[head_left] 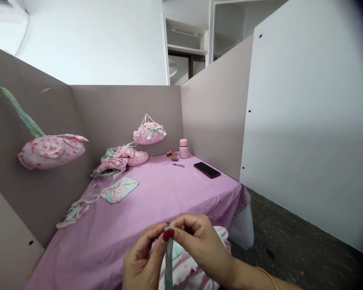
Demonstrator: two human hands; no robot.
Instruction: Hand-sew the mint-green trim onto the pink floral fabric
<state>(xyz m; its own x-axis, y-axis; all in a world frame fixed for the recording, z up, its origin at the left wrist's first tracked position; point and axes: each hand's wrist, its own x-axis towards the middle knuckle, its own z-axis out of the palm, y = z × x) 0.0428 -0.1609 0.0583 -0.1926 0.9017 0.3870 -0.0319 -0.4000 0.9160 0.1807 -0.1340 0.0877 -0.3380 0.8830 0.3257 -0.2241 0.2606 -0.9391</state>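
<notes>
Thumb and fingers of my left hand (147, 253) pinch the top end of a narrow pale green fabric strip (168, 264). My right hand (199, 241) closes on the same end, its fingertips touching those of the left. The strip hangs down between the hands. Below and behind them lies a bunched pink and white printed cloth (186, 268) with some green in it, partly hidden by my right hand. Whether anything small sits between the fingertips I cannot make out.
A purple cloth covers the table (157, 193). On it lie fabric strips (77, 209), a folded patterned cloth (120, 189), heaped pink pouches (121, 157), small scissors (178, 165), a phone (207, 170) and a pink bottle (184, 149). Pink pouches (53, 151) hang from the partitions.
</notes>
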